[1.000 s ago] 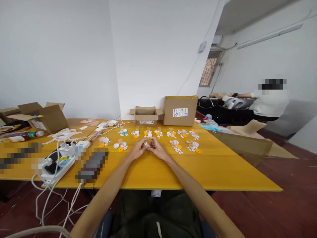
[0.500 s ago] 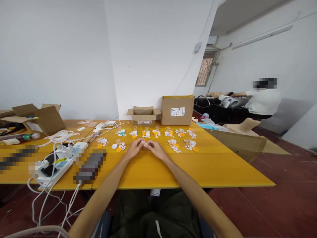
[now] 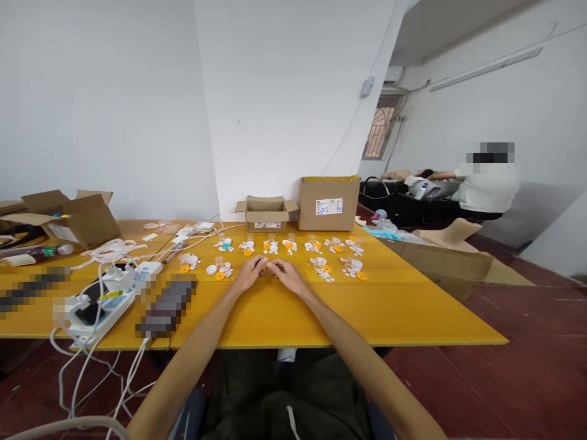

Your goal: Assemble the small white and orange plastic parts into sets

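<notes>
Over the middle of the yellow table point(image 3: 284, 318), my left hand point(image 3: 251, 273) and my right hand point(image 3: 285, 274) meet at the fingertips. Both hands have their fingers closed around something small that I cannot make out. Behind them stands a row of small groups of white and orange plastic parts with clear cups, among them a white piece point(image 3: 274, 247). To the left of my hands lie a white round cap point(image 3: 211, 269) and an orange ring point(image 3: 219, 276). On the right are another orange ring point(image 3: 362, 276) and a clear cup point(image 3: 317, 263).
An open carton point(image 3: 270, 217) and a closed box point(image 3: 329, 205) stand at the back. On the left are a power strip point(image 3: 117, 305) with cables, a dark device point(image 3: 169, 305) and another open box point(image 3: 85, 223). A person point(image 3: 488, 186) is at the far right.
The fingertips have shifted slightly, and the pale piece seen between them before is now mostly hidden. Both arms have stayed nearly in place.
</notes>
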`<state>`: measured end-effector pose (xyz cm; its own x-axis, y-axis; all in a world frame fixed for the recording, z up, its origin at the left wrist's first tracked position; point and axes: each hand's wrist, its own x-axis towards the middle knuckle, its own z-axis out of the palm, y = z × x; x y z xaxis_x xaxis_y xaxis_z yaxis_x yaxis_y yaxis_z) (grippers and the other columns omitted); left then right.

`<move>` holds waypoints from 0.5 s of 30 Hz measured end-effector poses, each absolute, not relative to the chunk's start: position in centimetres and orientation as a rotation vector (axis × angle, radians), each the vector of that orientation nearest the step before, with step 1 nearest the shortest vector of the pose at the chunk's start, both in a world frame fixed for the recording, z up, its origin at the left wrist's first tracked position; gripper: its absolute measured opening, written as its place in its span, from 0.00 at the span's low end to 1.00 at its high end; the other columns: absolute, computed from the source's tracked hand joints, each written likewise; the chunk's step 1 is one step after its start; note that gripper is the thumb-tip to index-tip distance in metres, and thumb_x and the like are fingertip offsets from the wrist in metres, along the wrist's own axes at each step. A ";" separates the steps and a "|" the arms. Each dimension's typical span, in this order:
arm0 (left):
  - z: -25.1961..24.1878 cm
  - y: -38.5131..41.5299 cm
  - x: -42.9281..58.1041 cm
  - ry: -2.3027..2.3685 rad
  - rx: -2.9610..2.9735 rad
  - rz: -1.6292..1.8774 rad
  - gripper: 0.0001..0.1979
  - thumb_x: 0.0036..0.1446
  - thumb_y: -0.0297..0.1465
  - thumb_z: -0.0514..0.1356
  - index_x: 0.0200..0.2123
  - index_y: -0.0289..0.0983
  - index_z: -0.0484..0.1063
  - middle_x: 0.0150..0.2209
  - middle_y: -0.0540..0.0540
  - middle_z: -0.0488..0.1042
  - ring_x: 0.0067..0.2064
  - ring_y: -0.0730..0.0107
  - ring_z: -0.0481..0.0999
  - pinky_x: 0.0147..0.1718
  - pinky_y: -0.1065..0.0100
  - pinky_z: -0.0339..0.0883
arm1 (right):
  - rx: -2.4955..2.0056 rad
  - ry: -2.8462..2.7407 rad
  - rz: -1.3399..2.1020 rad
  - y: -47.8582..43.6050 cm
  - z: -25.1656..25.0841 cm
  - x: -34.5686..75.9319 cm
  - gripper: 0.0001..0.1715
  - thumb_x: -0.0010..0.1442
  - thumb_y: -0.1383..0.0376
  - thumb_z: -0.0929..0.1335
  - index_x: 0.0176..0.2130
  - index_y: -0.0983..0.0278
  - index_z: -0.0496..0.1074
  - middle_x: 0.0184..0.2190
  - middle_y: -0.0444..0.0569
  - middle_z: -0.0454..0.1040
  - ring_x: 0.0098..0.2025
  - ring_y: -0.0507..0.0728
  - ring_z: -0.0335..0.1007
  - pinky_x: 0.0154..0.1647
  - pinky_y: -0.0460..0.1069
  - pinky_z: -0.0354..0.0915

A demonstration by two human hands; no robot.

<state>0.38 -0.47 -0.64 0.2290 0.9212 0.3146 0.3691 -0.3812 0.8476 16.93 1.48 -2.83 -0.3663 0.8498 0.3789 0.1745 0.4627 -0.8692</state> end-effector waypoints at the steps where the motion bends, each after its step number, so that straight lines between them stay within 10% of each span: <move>1: -0.7 -0.5 0.4 1.186 1.873 1.113 0.20 0.61 0.49 0.52 0.36 0.38 0.71 0.29 0.51 0.72 0.30 0.69 0.70 0.33 0.67 0.67 | -0.868 -1.836 0.940 1.5 -2.8 16.9 0.20 0.59 0.47 0.65 0.33 0.61 0.70 0.28 0.44 0.74 0.32 0.55 0.70 0.37 0.50 0.66; 15: -0.5 -0.6 0.5 1.174 1.878 1.122 0.19 0.61 0.48 0.52 0.35 0.38 0.71 0.31 0.50 0.73 0.29 0.70 0.70 0.34 0.68 0.66 | -0.875 -1.826 0.971 1.3 -2.5 17.0 0.20 0.59 0.47 0.64 0.32 0.61 0.68 0.28 0.44 0.73 0.30 0.54 0.68 0.36 0.50 0.65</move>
<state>0.45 -0.64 -0.50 0.2338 0.9173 0.3224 0.3639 -0.3900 0.8458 17.01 1.29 -2.47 -0.3784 0.8523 0.3610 0.1769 0.4494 -0.8756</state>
